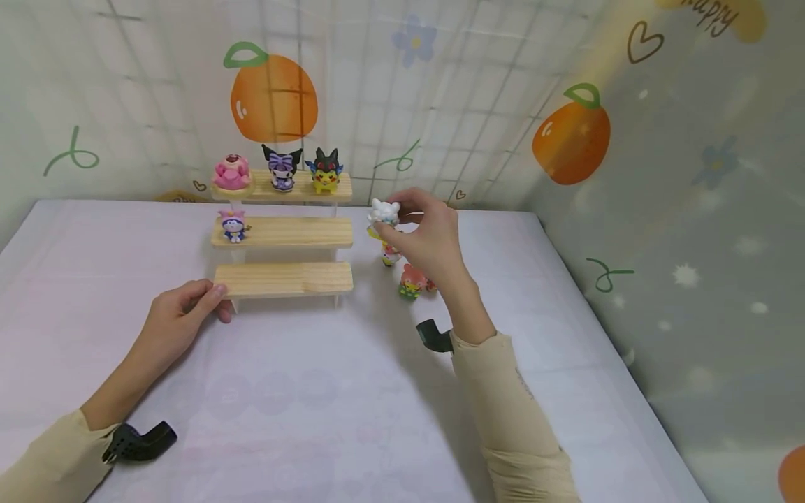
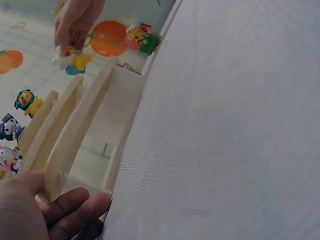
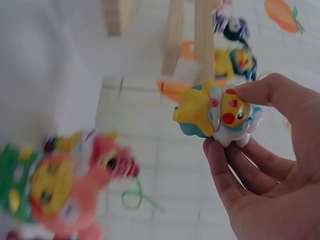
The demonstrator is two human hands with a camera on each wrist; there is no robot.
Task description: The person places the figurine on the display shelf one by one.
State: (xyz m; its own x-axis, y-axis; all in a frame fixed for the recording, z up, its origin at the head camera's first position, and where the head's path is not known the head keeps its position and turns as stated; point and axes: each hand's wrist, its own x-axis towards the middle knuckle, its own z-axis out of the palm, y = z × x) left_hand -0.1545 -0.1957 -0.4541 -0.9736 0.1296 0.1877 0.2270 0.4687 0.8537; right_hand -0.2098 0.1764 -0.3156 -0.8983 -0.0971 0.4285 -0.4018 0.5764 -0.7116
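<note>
My left hand (image 1: 182, 318) grips the left end of the lowest step of a three-step wooden display stand (image 1: 283, 279), its thumb on the board and its fingers beside the clear leg. Raised off the table, right of the stand, my right hand (image 1: 428, 230) pinches a small figurine (image 3: 220, 112) between thumb and fingers. The figurine has a white hood, a yellow face with red cheeks and a yellow-and-teal lower body. On the top step stand a pink figurine (image 1: 232, 173), a purple-and-black one (image 1: 281, 169) and a yellow one with a black hood (image 1: 325, 172). A pink-and-blue figurine (image 1: 233, 226) occupies the middle step's left end.
Right of the stand, a figurine with a pink hood and green base (image 1: 412, 281) is on the white-covered table (image 1: 302, 412), with others partly hidden by my right hand. A patterned curtain (image 1: 377, 105) hangs behind, and another grey one (image 1: 692, 230) borders the right side.
</note>
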